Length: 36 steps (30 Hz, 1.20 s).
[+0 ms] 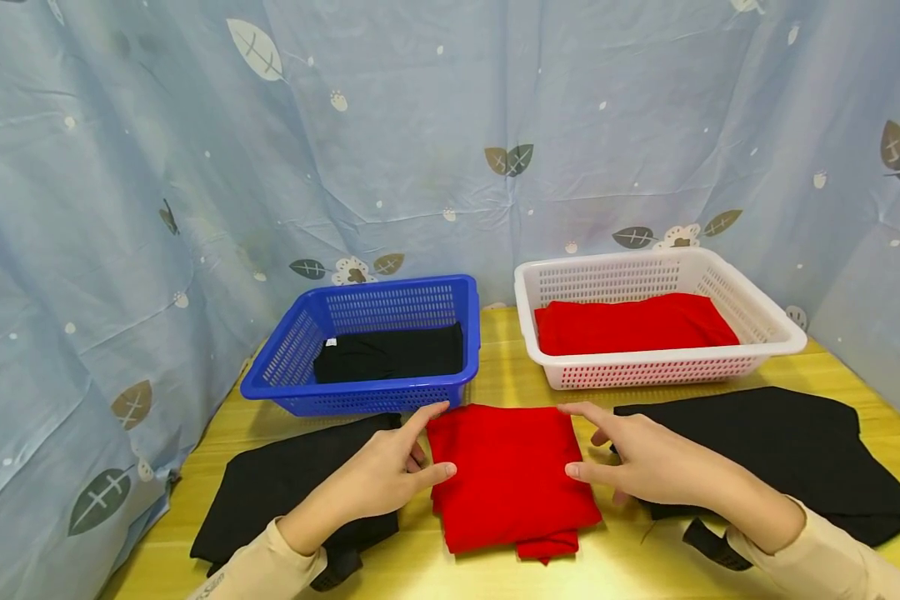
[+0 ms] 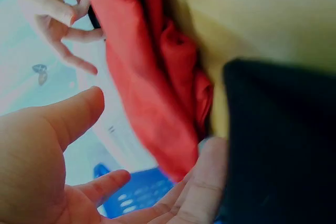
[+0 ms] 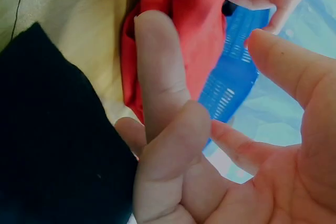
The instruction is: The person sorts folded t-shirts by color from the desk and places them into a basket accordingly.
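Note:
A folded red cloth [image 1: 513,475] lies on the table between my two hands, a small flap of it poking out at the near edge. My left hand [image 1: 381,471] is at its left side, thumb and index finger extended toward the edge. On the opposite side my right hand [image 1: 648,457] points its thumb and index finger at the right edge. In the left wrist view the cloth [image 2: 131,61] looks loosely layered, and the left hand [image 2: 37,171] grips nothing. The right wrist view has the right hand [image 3: 283,182] with fingers spread, holding nothing. Whether any fingertip touches the cloth, I cannot tell.
Behind stand a blue basket [image 1: 360,388] with black cloth [image 1: 390,354] inside and a white basket [image 1: 660,364] holding red cloth [image 1: 633,325]. Black garments lie left [image 1: 270,479] and right [image 1: 765,454], partly under my forearms. A patterned curtain [image 1: 420,125] closes off the back.

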Motion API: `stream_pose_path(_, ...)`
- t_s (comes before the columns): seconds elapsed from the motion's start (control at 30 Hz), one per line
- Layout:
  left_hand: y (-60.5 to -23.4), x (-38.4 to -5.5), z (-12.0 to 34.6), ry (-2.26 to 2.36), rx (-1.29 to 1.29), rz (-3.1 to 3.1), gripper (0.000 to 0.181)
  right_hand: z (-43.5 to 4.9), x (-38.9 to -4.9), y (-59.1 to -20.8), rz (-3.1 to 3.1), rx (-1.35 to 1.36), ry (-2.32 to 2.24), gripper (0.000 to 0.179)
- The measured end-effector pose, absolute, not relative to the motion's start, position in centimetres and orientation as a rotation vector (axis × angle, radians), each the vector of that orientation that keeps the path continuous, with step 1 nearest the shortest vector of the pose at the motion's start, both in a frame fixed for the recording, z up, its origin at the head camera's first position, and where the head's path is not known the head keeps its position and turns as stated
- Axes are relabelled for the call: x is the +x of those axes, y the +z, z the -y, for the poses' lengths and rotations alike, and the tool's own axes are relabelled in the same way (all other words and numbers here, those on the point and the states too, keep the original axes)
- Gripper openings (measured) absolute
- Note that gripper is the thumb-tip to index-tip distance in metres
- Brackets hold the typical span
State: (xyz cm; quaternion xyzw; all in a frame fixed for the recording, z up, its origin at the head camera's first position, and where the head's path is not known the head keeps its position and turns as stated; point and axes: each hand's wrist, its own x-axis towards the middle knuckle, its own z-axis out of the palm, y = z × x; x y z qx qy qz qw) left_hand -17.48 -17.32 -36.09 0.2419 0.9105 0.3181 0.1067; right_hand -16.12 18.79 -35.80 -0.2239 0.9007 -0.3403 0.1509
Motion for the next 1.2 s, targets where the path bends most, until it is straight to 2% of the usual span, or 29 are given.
stream_pose_path(0.47,-37.4,-17.6,16.6,0.971,0.649,-2.637,0.077,-17.6,-16.9,-36.3,-2.455,-0.619,-1.057,0.079)
stream_pose_path(0.97,-38.0,-17.7,16.2,1.048,0.566,-2.56,0.08,-16.3,-17.4,-37.6,-2.368,-0.566,-1.218,0.082)
stream_pose_path(1.2,-38.3,-17.7,15.7,1.122,0.583,-2.501,0.077,-15.7,-17.8,-38.0,-2.339,-0.544,-1.219,0.076)
